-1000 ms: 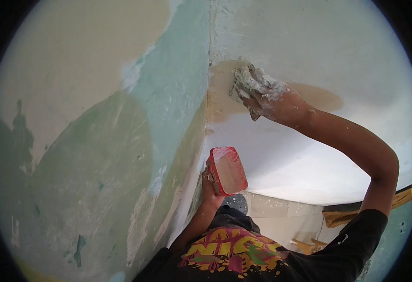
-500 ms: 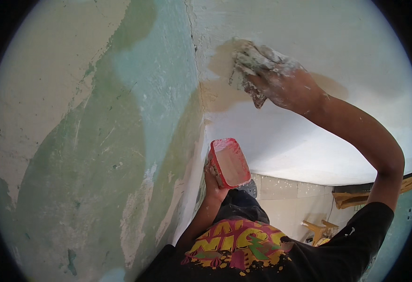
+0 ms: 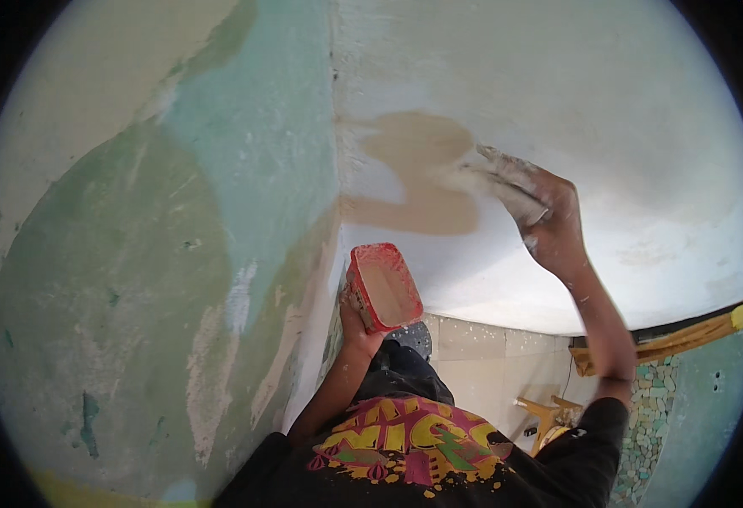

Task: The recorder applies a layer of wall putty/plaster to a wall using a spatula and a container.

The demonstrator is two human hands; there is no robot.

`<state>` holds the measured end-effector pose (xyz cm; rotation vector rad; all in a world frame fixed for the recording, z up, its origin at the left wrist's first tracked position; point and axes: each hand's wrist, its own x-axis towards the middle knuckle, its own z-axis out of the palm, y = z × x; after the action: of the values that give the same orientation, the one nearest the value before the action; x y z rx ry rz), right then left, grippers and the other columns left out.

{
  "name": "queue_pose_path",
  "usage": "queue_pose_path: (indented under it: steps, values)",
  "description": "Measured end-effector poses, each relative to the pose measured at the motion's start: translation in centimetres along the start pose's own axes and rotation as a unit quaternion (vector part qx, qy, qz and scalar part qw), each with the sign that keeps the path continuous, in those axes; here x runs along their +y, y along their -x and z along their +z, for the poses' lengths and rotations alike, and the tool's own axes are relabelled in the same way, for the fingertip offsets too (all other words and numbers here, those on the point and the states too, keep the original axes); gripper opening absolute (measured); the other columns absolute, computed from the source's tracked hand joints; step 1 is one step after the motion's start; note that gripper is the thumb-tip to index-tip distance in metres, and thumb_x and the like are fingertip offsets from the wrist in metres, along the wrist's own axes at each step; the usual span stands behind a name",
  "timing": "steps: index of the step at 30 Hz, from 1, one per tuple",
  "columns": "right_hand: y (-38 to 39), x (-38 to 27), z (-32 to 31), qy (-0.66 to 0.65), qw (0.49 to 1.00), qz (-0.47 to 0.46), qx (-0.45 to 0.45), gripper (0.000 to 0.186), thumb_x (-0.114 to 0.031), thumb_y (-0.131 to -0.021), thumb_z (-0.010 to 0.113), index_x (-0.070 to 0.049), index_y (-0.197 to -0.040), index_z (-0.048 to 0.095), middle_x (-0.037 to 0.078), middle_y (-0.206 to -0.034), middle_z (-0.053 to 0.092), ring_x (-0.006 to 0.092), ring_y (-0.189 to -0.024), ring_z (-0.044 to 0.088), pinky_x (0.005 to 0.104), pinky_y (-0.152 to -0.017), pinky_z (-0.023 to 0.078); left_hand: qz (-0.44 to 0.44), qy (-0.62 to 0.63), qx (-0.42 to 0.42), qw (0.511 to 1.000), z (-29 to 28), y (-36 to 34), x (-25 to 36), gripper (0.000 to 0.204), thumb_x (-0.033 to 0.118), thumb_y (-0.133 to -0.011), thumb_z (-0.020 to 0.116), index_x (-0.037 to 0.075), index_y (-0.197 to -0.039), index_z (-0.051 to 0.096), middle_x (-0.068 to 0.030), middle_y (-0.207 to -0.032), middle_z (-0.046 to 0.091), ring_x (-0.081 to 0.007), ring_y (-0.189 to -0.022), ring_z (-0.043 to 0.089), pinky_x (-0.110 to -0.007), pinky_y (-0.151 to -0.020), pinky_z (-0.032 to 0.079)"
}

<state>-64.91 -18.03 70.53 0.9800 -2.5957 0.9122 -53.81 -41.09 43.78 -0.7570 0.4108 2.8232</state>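
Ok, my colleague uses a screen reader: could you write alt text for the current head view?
A person's right hand holds a blurred flat spreader by a tan patch on a pale wall; the left hand holds a red rectangular tub of beige paste. A patchy green wall stands left.

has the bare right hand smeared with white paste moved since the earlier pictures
Yes, to the right: the paste-smeared right hand now sits farther from the rough corner seam between the patchy green wall and the pale wall.

The red tub (image 3: 402,273) holds beige fill (image 3: 383,292), mouth up, in the left hand (image 3: 360,328). A pale, blurred thing (image 3: 514,196) slants from the right hand (image 3: 556,222).
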Motion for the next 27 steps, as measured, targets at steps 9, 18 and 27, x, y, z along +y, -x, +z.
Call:
queue_pose_path:
  steps: [9, 18, 27]
  values:
    - [2.2, 2.2, 6.7, -0.707, 0.647, 0.222, 0.181, 0.030, -0.010, -0.093, 0.060, 0.000, -0.121, 0.059, 0.013, -0.115, 0.068, 0.0242, -0.104, 0.068, 0.0403, -0.086, 0.059, 0.005, -0.004, -0.022, 1.000, 0.2, -0.2, -0.4, 0.062, 0.057, -0.093, 0.042, 0.020, -0.143, 0.047, -0.0083, -0.143, 0.052, -0.0338, -0.130, 0.051, -0.063, -0.105, 0.039]
    - [2.6, -0.4, 7.3, -0.659, 0.697, 0.174, 0.223, 0.041, -0.005, -0.089, 0.066, 0.002, -0.128, 0.055, 0.013, -0.118, 0.066, 0.0248, -0.104, 0.067, 0.0393, -0.090, 0.056, 0.039, -0.010, -0.019, 0.999, -0.2, 0.0, -1.5, 0.071, 0.061, -0.089, 0.047, 0.020, -0.146, 0.044, -0.0082, -0.147, 0.047, -0.0360, -0.134, 0.046, -0.066, -0.105, 0.037]
    - [6.7, 1.0, 12.1, -0.548, 0.762, 0.222, 0.265, 0.044, 0.000, -0.080, 0.076, 0.004, -0.121, 0.060, 0.009, -0.109, 0.070, 0.0169, -0.098, 0.067, 0.0306, -0.083, 0.052, 0.047, 0.014, -0.021, 0.999, 0.4, 0.4, -1.6, 0.067, 0.058, -0.091, 0.046, 0.017, -0.145, 0.046, -0.0077, -0.145, 0.050, -0.0321, -0.135, 0.046, -0.058, -0.108, 0.037]
